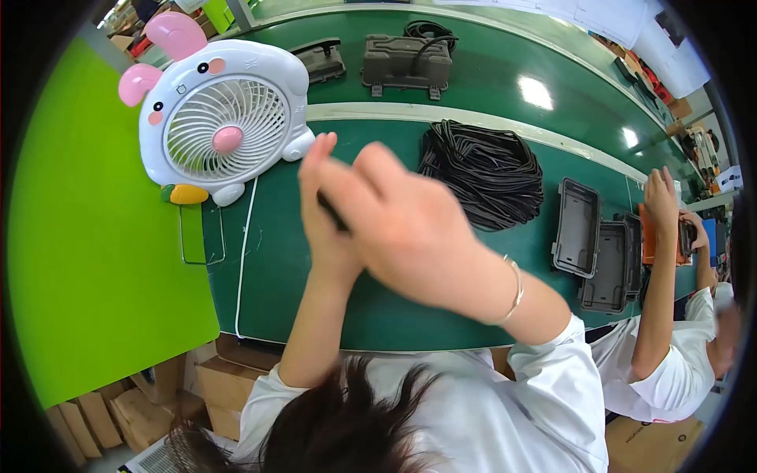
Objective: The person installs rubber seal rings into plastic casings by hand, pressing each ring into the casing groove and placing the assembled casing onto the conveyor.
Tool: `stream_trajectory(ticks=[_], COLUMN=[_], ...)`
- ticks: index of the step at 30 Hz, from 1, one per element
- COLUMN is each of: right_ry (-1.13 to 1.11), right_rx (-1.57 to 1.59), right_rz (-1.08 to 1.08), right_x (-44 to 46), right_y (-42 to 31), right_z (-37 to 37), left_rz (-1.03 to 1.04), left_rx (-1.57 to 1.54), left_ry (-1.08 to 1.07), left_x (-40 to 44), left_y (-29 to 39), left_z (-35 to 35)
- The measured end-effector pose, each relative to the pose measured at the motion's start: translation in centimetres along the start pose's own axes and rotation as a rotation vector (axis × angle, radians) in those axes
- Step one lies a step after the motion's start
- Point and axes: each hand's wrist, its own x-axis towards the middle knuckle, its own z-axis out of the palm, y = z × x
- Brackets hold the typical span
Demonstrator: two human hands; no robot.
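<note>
In front of my chest, over the green table, my two hands meet. My left hand (322, 225) is upright, its fingers closed against the right one. Across it lies my right hand (418, 229), fingers curled and slightly blurred, a thin bracelet (516, 292) on its wrist. Between the palms shows a small dark object (331, 211), mostly hidden; its kind cannot be made out. Just beyond the hands sits a coiled bundle of black cable (485, 175). To their left stands a white fan (229, 102) with pink ears.
Open grey plastic cases (579, 225) lie at the right, beside a co-worker's arm (658, 260) and an orange item (649, 236). Farther back are a grey case with black cable (406, 63) and another grey part (319, 59). A white cord (246, 252) hangs from the fan.
</note>
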Motion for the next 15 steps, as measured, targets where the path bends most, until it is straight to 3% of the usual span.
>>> stream_trajectory(ticks=[1, 4, 6, 7, 8, 10, 12, 15], right_ry=[-0.054, -0.111, -0.077, -0.139, -0.208, -0.574, -0.572, -0.392], right_rx=[0.096, 0.416, 0.526, 0.571, 0.618, 0.732, 0.481, 0.245], right_rz=[0.040, 0.145, 0.204, 0.291, 0.371, 0.614, 0.569, 0.518], right_x=[-0.2, -0.7, -0.9, -1.0, -1.0, -1.0, -2.7, -4.1], right_y=[-1.3, -2.3, -1.3, -0.1, 1.3, 4.5, 7.4, 8.7], right_z=[-0.6, -1.5, -1.2, -0.5, 0.6, 3.5, 8.0, 10.6], left_rz=[-0.174, -0.133, -0.337, -0.463, -0.447, -0.423, -0.366, -0.325], left_rx=[-0.209, 0.229, 0.159, 0.290, 0.377, 0.545, 0.584, 0.793], left_ry=[0.065, -0.052, -0.146, -0.353, -0.477, -0.719, -0.828, -0.847], left_x=[-0.2, -0.6, -1.4, 0.0, 0.4, 2.0, 1.6, 1.5], left_y=[-0.2, 1.5, 2.4, 4.3, 4.1, 2.8, -2.8, -5.5], left_z=[-0.5, -5.7, -8.8, -9.9, -10.0, -9.7, -8.4, -6.9])
